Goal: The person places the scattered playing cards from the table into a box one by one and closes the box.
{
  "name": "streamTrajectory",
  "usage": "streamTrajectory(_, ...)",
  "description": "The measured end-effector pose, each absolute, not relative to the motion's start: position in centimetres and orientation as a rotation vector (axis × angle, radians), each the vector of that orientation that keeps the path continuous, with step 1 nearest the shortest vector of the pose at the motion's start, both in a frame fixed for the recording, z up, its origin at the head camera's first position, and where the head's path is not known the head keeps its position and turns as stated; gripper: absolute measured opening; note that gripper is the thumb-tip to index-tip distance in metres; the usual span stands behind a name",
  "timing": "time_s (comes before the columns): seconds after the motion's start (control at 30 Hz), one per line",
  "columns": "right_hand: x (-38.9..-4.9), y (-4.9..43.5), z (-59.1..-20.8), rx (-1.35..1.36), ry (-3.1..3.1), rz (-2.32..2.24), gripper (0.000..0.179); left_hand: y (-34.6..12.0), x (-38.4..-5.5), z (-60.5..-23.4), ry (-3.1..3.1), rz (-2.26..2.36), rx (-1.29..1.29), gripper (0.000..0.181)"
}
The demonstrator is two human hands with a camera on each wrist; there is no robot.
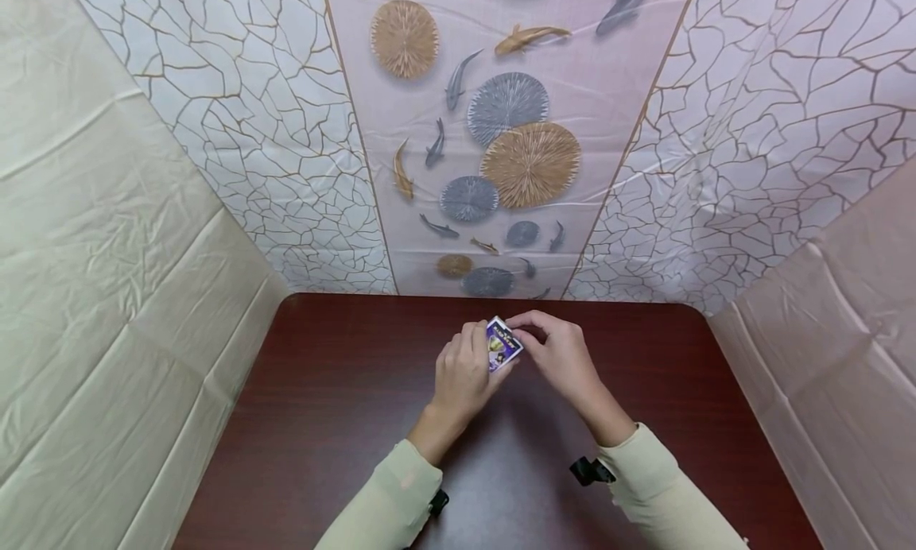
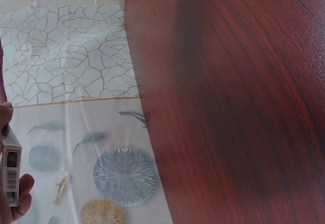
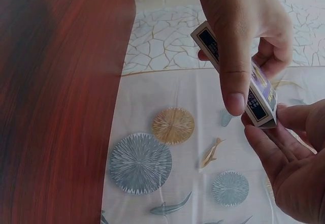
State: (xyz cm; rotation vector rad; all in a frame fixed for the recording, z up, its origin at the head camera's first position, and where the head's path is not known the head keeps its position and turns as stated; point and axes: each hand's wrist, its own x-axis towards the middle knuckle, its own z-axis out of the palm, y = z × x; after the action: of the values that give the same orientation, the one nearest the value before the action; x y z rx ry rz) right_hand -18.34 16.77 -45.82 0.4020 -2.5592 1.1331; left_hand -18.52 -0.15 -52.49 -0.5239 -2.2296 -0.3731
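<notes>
A small card box [image 1: 503, 345], purple-faced with white edges, is held tilted above the table. My left hand [image 1: 461, 367] grips it, the thumb lying along one narrow side in the right wrist view. At the box's far right end, my right hand [image 1: 561, 355] pinches the end between thumb and fingers. From the right wrist, the card box [image 3: 262, 89] shows dark printed panels on its side, and its end by the right fingers looks slightly raised. Only a barcoded side of the box [image 2: 11, 176] appears at the left wrist view's edge. The contents are hidden.
Beneath the hands lies a dark reddish-brown wooden table [image 1: 322, 423]. A patterned cloth [image 1: 472, 137] with fish and round leaf shapes hangs behind its far edge. Beige cloth walls [image 1: 129, 296] flank both sides. Dark wrist devices [image 1: 592, 470] sit near the sleeves.
</notes>
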Motion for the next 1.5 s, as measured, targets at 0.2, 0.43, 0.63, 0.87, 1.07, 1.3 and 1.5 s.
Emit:
streamTrajectory(0.2, -18.1, 16.9, -46.2, 0.384, -2.540, 1.152, 0.016, 0.0, -18.4, -52.2, -2.272, -0.455, -0.489, 0.079)
streamTrajectory(0.43, -18.0, 16.9, -46.9, 0.460, -2.506, 1.251, 0.037, 0.1, -18.5, -52.5, -2.306, -0.551, -0.444, 0.077)
streamTrajectory(0.63, -18.0, 16.8, -47.2, 0.493, -2.545, 1.219, 0.041, 0.2, -18.3, -53.0, -2.358, -0.639, -0.412, 0.072)
streamTrajectory(0.87, -18.8, 17.0, -49.1, 0.448, -2.681, 1.290, 0.036, 0.4, -18.4, -54.5, -2.512, -0.705, -0.327, 0.068)
streamTrajectory(1.07, -19.3, 17.7, -51.1, 0.317, -2.818, 1.383, 0.034, 0.8, -19.0, -56.1, -2.675, -0.639, -0.227, 0.073)
streamTrajectory(1.3, -19.1, 19.5, -52.1, 0.279, -2.804, 1.368, 0.033, 1.0, -19.6, -57.4, -2.776, -0.575, -0.159, 0.076)
streamTrajectory(1.5, -18.8, 21.2, -52.7, 0.246, -2.812, 1.385, 0.031, 1.3, -20.2, -59.3, -2.863, -0.522, -0.073, 0.075)
